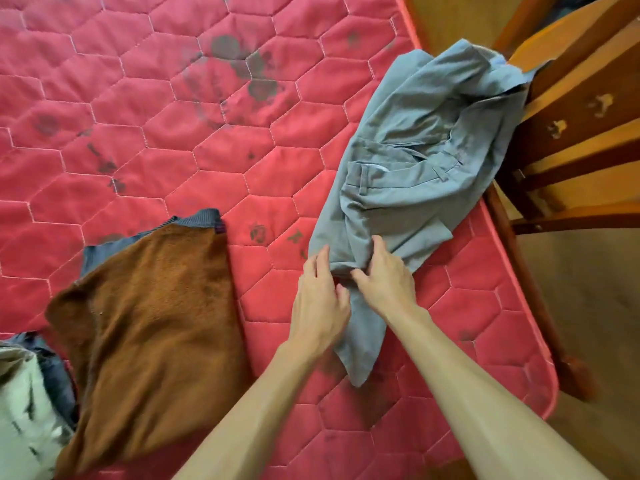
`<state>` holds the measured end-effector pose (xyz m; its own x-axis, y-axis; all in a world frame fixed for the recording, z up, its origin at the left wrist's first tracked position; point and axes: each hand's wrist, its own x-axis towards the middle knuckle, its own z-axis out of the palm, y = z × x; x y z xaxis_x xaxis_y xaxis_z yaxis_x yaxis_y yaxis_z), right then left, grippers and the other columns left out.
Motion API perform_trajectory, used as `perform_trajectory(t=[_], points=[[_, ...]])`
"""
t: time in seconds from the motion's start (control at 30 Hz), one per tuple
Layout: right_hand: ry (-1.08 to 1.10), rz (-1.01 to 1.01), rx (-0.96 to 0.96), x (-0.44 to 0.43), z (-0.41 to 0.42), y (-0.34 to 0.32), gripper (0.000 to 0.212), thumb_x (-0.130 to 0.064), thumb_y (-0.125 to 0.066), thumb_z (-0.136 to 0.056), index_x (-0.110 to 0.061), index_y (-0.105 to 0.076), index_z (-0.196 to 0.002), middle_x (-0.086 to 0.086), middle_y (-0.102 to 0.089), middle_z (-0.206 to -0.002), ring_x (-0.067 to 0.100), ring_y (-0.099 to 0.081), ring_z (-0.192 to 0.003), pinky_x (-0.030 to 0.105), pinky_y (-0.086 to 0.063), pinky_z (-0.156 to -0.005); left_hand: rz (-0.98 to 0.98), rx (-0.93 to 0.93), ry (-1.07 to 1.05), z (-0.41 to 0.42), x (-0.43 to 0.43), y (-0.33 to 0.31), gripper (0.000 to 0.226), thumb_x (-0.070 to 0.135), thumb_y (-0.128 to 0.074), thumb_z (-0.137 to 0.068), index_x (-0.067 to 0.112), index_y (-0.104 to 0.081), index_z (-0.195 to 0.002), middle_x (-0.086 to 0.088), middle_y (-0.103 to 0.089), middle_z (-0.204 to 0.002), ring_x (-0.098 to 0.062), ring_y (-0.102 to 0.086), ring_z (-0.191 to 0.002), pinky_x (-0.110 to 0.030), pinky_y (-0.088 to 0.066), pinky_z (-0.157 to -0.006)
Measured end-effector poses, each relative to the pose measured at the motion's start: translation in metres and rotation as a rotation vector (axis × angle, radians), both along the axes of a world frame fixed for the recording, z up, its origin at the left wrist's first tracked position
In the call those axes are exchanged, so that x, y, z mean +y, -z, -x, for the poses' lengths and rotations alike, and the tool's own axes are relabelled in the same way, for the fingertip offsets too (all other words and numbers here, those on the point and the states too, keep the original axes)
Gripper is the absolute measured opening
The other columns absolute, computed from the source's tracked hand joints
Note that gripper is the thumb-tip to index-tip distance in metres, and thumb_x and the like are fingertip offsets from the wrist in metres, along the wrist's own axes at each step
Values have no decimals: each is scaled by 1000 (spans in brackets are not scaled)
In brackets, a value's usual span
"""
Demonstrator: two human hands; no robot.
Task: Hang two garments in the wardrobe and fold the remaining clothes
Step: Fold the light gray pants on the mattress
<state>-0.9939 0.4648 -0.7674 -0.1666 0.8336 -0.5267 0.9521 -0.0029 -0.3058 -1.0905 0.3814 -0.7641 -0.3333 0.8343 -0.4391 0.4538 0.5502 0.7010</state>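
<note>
Readable text: none.
Trousers point(415, 150): a pale patch point(377, 167) shows inside the waistband, too small to read.
Mattress point(138, 98): dark printed marks point(258, 233) are scattered over the red quilting. They are blurred, and I cannot tell whether any are letters.
</note>
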Motion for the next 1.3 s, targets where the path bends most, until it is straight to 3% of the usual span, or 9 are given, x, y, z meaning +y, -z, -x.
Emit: perform_trajectory(t=[0.17,0.33,0.5,0.67,0.77,0.87,1.03,1.17,1.3], points=[[-113,62,15,-15,1,-7,23,-21,-49,-97,-12,-64,-112,20,-70,-108,38,-64,-106,36,-38,-71,-46,57,-110,3,36,-5,60,36,-47,-95,5,-40,-145,-14,-53,-138,-29,-49,-128,-37,-37,-106],[-353,354,43,-86,1,4,21,-23,-41,-98,-17,-60,-105,11,-71,-103,32,-67,-98,32,-43,-72,143,25,-19,11,58,13,62,42,-64,-91,8,-41,-138,-16,-65,-113,-35,-59,-112,-46,-47,-90],[338,44,429,-55,-21,-7,13,-17,-55,-97,-20,-65,-103,-5,-69,-80,19,-66,-77,41,-53,-78,80,38,55,9,65,31,30,26,-66,-83,9,-54,-106,-10,-69,-90,-35,-62,-91,-46,-50,-74],[513,-87,397,30,-2,-26,81,-51,-76,-79,-10,-42,-140,11,-56,-128,23,-56,-117,35,-42,-106,-205,62,209,-6,35,23,25,11,-65,-79,21,-45,-89,10,-45,-66,-24,-50,-63,-33,-28,-53],[417,-61,160,45,24,-24,110,-58,-78,-71,-8,-22,-150,19,-42,-139,34,-42,-131,38,-37,-106,-319,4,257,-16,16,17,32,7,-65,-76,26,-40,-79,10,-45,-65,-19,-46,-59,-36,-37,-51],[360,-73,80,39,26,-21,73,-31,-64,-89,-11,-29,-149,21,-50,-132,41,-50,-123,41,-40,-99,-285,11,309,-10,-3,6,24,7,-61,-80,26,-48,-89,13,-45,-70,-16,-48,-63,-39,-45,-54],[364,-129,407,17,-7,-78,27,-12,-62,-94,-8,-66,-121,15,-73,-107,30,-64,-106,22,-41,-80,-114,-153,260,20,-35,-45,32,32,-50,-96,36,-59,-126,21,-68,-85,-1,-66,-77,-32,-55,-76],[514,-109,539,25,-30,-168,15,-18,-62,-95,-6,-71,-99,6,-74,-92,24,-69,-97,30,-49,-78,-124,-217,150,54,-47,-104,29,28,-51,-102,46,-55,-124,16,-72,-89,-6,-69,-80,-34,-55,-81],[423,-169,671,44,-37,-294,15,-12,-58,-98,-15,-73,-97,-6,-73,-89,5,-66,-82,16,-50,-73,-210,-132,64,87,-40,-182,39,19,-53,-102,55,-53,-115,11,-71,-88,-12,-70,-75,-36,-57,-75]])
